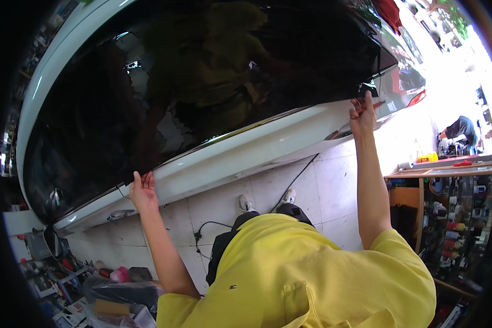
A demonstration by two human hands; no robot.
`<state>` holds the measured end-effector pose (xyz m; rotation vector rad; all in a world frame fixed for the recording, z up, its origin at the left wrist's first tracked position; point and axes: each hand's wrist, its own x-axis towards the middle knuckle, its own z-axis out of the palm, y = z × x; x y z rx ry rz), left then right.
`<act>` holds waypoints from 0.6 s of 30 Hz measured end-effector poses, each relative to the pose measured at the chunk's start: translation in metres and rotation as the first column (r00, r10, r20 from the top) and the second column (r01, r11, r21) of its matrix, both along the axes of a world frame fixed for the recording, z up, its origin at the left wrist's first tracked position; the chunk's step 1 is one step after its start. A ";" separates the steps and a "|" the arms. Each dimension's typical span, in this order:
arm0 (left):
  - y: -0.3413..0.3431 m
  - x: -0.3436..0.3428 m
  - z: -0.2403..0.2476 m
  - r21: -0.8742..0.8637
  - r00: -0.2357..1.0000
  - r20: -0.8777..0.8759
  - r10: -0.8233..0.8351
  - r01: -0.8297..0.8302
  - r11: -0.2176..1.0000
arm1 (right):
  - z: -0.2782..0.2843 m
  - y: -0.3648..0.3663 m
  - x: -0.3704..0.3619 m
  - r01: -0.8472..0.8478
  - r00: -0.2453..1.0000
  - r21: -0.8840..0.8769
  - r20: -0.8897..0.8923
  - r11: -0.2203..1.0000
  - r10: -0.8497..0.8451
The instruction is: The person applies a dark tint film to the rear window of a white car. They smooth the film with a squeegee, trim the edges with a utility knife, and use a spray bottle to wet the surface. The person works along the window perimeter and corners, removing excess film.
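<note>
A large dark, glossy film sheet [202, 71] covers the side windows of a white car [246, 134] in front of me. Wrinkled reflections run across its surface. My left hand [142, 191] has its fingers closed at the sheet's lower edge, towards the left, just above the door. At the lower right corner, my right hand [363, 115] pinches the same edge, with one finger pointing up and the others curled. Both arms are stretched out and wide apart.
A black cable [295, 183] trails over the pale floor tiles [333, 180] by my shoes. Lower left lies a pile of tools and plastic-wrapped things [115, 295]. A glass cabinet [459, 218] stands at the right, with a crouching person [460, 131] beyond it.
</note>
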<state>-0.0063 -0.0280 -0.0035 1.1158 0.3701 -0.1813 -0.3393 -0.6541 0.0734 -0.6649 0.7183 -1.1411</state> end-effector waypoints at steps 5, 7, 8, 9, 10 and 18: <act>0.004 0.005 -0.005 0.085 0.999 -0.015 0.042 -0.040 0.996 | -0.018 -0.013 0.021 0.098 0.978 -0.046 -0.183 0.994 -0.105; 0.006 0.007 -0.009 0.063 1.000 0.009 0.026 -0.026 0.998 | -0.023 -0.014 0.021 0.152 0.964 -0.082 -0.210 0.985 -0.166; 0.008 0.009 -0.012 0.092 0.999 0.010 0.042 -0.042 0.995 | -0.026 -0.014 0.021 0.151 0.960 -0.092 -0.224 0.984 -0.169; 0.008 0.010 -0.014 0.082 0.999 0.006 0.046 -0.047 0.996 | -0.027 -0.014 0.021 0.148 0.957 -0.103 -0.235 0.984 -0.168; 0.009 0.012 -0.015 0.066 0.999 0.009 0.033 -0.033 0.997 | -0.028 -0.015 0.021 0.151 0.953 -0.112 -0.247 0.982 -0.175; 0.008 0.015 -0.018 0.102 0.999 0.021 0.047 -0.049 0.994 | -0.033 -0.015 0.024 0.171 0.939 -0.131 -0.277 0.977 -0.202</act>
